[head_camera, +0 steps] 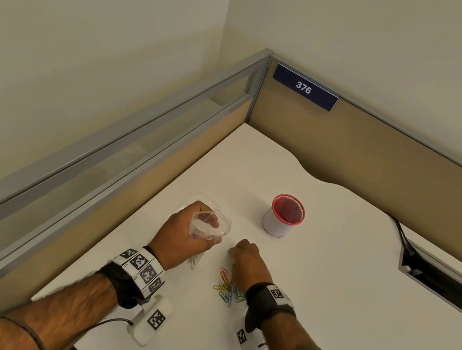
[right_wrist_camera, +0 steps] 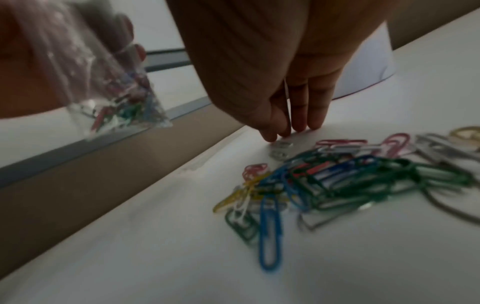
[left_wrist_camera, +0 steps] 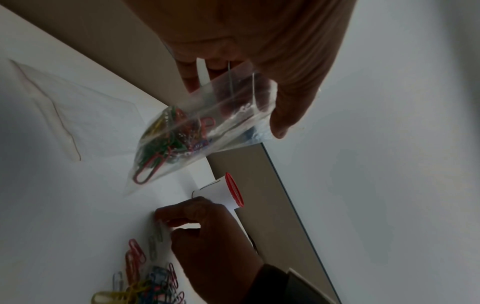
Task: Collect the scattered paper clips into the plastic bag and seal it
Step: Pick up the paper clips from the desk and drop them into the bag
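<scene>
Only legible writing: sign [head_camera: 304, 87] reads "376".

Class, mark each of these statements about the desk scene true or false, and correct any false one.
1. The left hand holds the plastic bag. True.
2. The bag holds no clips so far. False: coloured paper clips already lie inside it.
3. The right hand has its fingertips down at a clip on the desk. True.
4. The red-rimmed cup lies on its side. False: it stands upright.
5. Loose paper clips remain on the desk. True.
</scene>
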`<act>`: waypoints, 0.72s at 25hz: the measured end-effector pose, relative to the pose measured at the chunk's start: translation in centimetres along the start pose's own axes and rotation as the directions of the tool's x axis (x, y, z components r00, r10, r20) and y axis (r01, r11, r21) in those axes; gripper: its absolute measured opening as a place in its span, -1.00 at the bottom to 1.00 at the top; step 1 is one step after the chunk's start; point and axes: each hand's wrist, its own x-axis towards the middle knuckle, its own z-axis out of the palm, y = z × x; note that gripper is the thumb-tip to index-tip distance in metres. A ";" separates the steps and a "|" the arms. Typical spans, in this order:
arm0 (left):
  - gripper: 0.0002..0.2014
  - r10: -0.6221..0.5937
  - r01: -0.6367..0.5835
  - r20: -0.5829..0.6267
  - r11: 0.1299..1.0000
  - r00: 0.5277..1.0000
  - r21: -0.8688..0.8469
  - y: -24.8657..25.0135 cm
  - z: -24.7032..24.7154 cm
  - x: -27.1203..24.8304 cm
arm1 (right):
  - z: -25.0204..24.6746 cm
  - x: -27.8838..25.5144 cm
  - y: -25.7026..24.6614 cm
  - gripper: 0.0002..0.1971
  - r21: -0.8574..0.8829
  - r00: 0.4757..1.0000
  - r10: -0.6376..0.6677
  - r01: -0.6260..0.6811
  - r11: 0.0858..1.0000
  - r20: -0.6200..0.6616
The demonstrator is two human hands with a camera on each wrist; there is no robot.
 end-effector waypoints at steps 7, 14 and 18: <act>-0.67 -0.021 0.021 -0.025 0.999 0.999 -0.025 -0.4 0.1 0.3 | 2.1 -4.0 -0.3 -0.73 -0.029 0.969 -0.248 0.249 0.968 0.018; -0.69 -0.009 0.009 0.005 0.999 1.000 -0.031 0.1 2.0 0.0 | 1.5 -5.2 1.9 -0.85 -0.190 0.964 -0.265 0.267 0.945 0.035; -0.69 -0.005 0.005 0.004 0.999 1.000 -0.032 0.0 2.2 -0.4 | -0.9 -6.2 4.8 -0.74 -0.023 0.998 -0.024 0.023 0.999 -0.054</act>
